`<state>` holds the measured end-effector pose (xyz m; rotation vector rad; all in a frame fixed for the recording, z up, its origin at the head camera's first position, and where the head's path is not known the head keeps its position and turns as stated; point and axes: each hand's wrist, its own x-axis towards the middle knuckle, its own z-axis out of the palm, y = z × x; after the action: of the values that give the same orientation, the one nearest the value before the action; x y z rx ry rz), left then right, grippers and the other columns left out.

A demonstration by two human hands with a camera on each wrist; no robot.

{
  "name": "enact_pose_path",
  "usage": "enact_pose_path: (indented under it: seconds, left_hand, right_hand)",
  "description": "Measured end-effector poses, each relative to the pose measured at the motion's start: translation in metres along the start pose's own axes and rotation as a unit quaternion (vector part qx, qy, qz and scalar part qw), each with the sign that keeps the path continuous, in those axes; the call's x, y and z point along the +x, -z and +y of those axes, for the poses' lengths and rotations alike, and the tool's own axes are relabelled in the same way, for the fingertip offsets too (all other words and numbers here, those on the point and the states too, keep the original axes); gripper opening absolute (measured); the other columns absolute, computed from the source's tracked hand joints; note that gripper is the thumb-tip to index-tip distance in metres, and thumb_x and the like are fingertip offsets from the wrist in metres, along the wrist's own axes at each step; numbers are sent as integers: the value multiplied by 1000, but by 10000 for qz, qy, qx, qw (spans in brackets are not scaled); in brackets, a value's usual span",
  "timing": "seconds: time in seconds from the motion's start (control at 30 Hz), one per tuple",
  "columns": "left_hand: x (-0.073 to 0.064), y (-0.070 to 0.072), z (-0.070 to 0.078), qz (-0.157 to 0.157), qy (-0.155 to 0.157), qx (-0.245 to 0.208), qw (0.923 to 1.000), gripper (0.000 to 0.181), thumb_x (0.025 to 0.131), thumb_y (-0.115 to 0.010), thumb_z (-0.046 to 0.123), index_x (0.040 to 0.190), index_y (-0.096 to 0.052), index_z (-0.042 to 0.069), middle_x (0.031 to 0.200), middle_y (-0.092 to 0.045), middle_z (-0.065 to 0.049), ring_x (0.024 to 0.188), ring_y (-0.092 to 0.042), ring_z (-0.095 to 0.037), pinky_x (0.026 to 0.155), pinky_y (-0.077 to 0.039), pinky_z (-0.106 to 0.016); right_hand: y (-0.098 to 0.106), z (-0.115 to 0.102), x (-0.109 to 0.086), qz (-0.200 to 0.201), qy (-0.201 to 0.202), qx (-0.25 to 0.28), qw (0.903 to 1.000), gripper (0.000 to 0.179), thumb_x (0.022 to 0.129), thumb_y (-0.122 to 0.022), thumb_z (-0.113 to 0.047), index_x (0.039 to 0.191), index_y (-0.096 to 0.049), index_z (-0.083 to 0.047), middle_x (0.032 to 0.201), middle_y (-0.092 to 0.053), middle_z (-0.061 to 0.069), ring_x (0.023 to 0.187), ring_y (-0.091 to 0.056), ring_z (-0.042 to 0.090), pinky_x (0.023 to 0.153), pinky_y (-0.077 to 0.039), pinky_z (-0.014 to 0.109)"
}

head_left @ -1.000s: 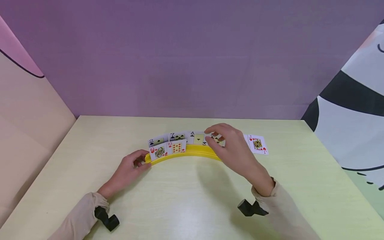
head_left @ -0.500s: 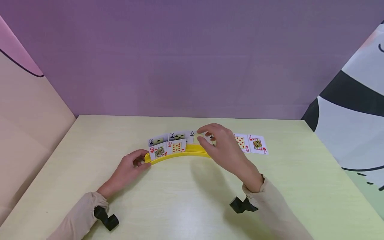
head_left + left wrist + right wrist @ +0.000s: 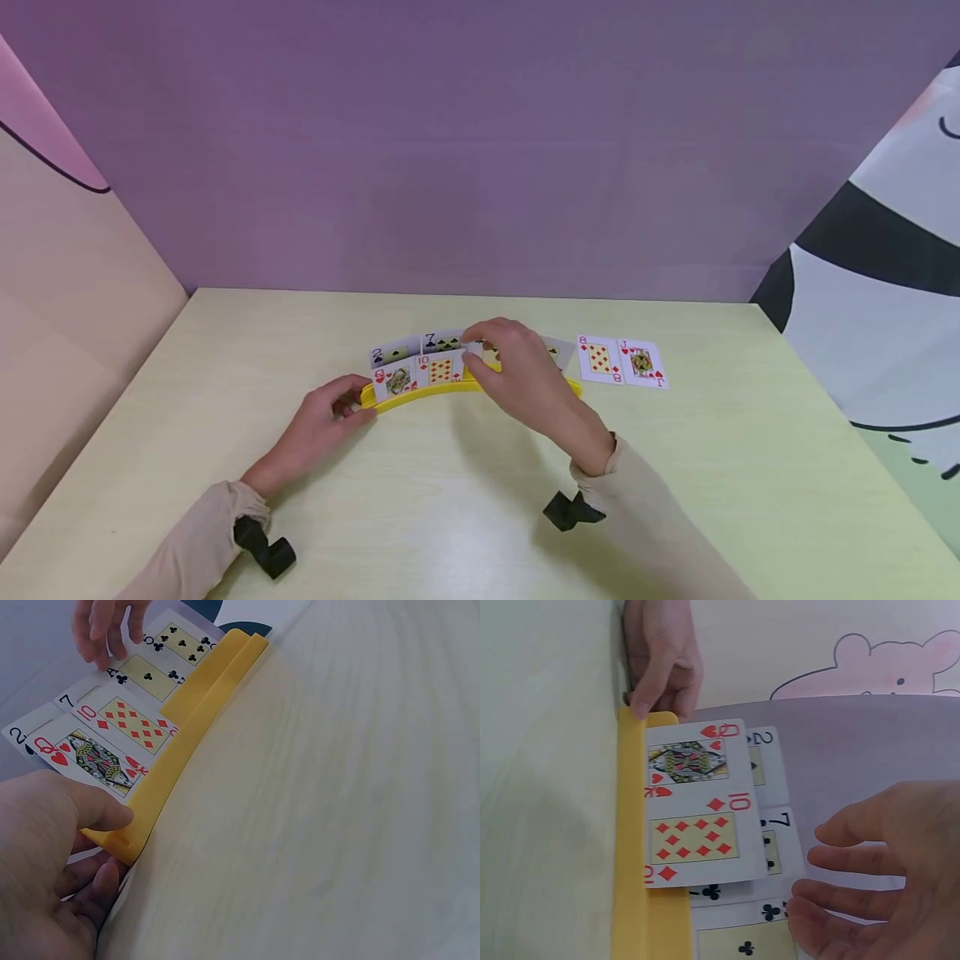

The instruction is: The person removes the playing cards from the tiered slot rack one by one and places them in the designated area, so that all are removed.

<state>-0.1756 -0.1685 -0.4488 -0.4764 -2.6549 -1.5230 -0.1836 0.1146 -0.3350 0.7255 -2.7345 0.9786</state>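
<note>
My left hand (image 3: 322, 417) grips the left end of a curved yellow card holder (image 3: 420, 396), thumb on its front. In the holder's front row stand a queen of hearts (image 3: 690, 761) and a ten of diamonds (image 3: 697, 836). Behind them is a back row with a two of spades (image 3: 393, 353), a seven of clubs (image 3: 442, 340), an ace of clubs (image 3: 148, 677) and another club card (image 3: 182, 646). My right hand (image 3: 528, 379) hovers over the holder's middle, thumb and fingers apart with nothing between them, fingertips close to the seven and the ace.
An eight of diamonds (image 3: 600, 359) and a jack of hearts (image 3: 642, 363) lie face up side by side on the table (image 3: 420, 500), right of the holder. A purple panel (image 3: 480, 150) stands behind the table's back edge.
My right hand has moved left along the holder, from its right part to its middle, uncovering the eight of diamonds. My left hand stays at the holder's left end.
</note>
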Motion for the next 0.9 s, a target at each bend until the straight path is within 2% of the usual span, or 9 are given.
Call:
enact_pose_path:
  seconds: [0.2, 0.33, 0.5, 0.67, 0.77, 0.9]
  left_hand:
    - [0, -1, 1, 5, -18, 59, 10000, 34, 88, -72, 1, 122, -62, -2, 106, -66, -13, 83, -56, -20, 72, -49, -22]
    - [1, -1, 0, 35, -39, 53, 10000, 34, 89, -72, 2, 121, -63, -1, 105, -66, -12, 83, -56, -20, 72, -49, -22]
    - [1, -1, -2, 54, -100, 34, 9999, 32, 89, -72, 3, 120, -64, 0, 104, -66, -11, 83, -56, -19, 72, -49, -22]
    - [1, -1, -4, 37, -78, 71, 9999, 34, 88, -73, 2, 120, -63, 0, 104, -66, -11, 82, -56, -19, 71, -49, -22]
    - [2, -2, -4, 56, -80, 90, 9999, 34, 88, -73, 1, 121, -63, -1, 104, -66, -12, 82, -56, -19, 71, -49, -22]
    - [3, -3, -3, 67, -97, 72, 9999, 34, 87, -72, 0, 120, -63, -2, 103, -66, -12, 82, -56, -19, 71, -50, -22]
  right_hand:
    - [-12, 2, 0, -236, -44, -213, 9995, 28, 96, -65, -17, 122, -69, -8, 130, -64, 6, 124, -54, 28, 103, -45, 46]
    - [-17, 3, 2, -265, 19, -368, 9990, 28, 95, -66, -15, 122, -69, -8, 133, -63, 8, 129, -51, 29, 106, -44, 46]
    - [-22, 5, 4, -196, 120, -372, 9990, 16, 94, -66, -11, 110, -70, -9, 118, -68, 5, 111, -61, 27, 93, -52, 40]
    - [-28, 9, 4, -279, 192, -319, 9989, 8, 94, -65, -7, 101, -69, -8, 99, -69, 1, 95, -65, 22, 82, -54, 33]
    - [-32, 11, 3, -356, 213, -352, 9985, 9, 94, -65, -7, 102, -71, -7, 98, -71, 1, 89, -66, 17, 78, -54, 30]
    - [-37, 16, 3, -411, 210, -424, 9980, 15, 95, -64, -6, 107, -73, -5, 102, -73, 4, 75, -61, 12, 66, -52, 25]
